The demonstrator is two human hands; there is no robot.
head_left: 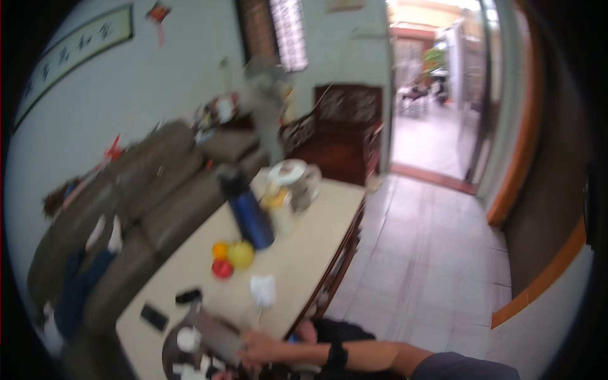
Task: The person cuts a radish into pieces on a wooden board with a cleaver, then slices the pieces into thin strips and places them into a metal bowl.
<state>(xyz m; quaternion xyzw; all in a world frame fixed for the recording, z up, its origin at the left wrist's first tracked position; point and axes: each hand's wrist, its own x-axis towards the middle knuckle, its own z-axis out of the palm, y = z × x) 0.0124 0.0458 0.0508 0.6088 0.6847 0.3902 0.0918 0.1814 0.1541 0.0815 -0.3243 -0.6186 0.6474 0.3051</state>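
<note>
My right hand (261, 348) reaches in from the lower right over the near end of the table (297, 253), with a black watch (337, 356) on the wrist. Its fingers are bent and closed at the edge of a flat grey-brown object (218, 334), blurred, whose kind I cannot make out. Below lies a dark round tray (170, 351) with white cups (188, 340) and other small white items. At the bottom edge a small patch of skin, probably my left hand (223, 375), shows beside the tray; its fingers are hidden.
A black phone (154, 317), a small black object (188, 296) and white tissue (263, 291) lie nearby. Fruit (240, 254), a blue flask (251, 218) and a jug (283, 215) stand farther along. A sofa (171, 215) flanks the left; a wooden chair (339, 152) stands behind.
</note>
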